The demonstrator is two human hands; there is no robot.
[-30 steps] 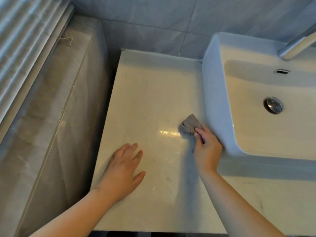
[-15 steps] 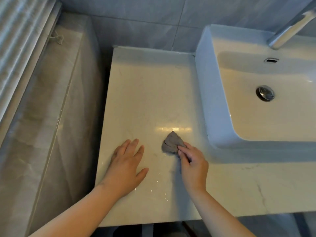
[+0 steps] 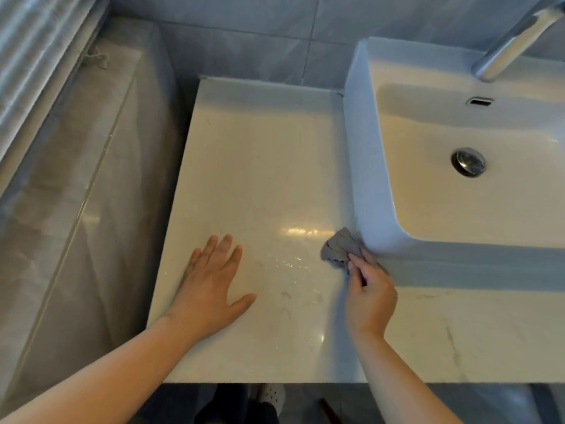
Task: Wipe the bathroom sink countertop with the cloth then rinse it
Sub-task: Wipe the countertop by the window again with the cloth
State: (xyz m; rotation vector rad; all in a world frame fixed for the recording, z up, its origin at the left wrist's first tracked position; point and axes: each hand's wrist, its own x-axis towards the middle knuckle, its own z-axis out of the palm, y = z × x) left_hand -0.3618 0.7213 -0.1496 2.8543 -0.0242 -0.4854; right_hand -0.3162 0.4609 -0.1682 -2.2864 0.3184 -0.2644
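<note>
**Two hands on a wet vanity top**

Head view: Two bare hands are on a pale, marble-veined countertop [image 3: 260,166]. The right hand [image 3: 371,296], between 4 and 5 o'clock in the frame, grips a small crumpled grey cloth [image 3: 339,247] in its curled fingers. The cloth lies on the counter at 4 o'clock, touching the rounded near corner of the white vessel sink [image 3: 367,179]. The left hand [image 3: 211,289] rests palm down at 7 o'clock, fingers straight and spread, holding nothing. Streaks of wet sheen glint on the surface between the hands. The sink fills the frame from 1 to 3 o'clock, with its chrome drain plug [image 3: 468,161] at 3 and a chrome faucet [image 3: 516,41] reaching in at 2. A grey stone ledge [image 3: 61,194] runs along 9 o'clock beside slatted blinds [image 3: 36,41].
</note>
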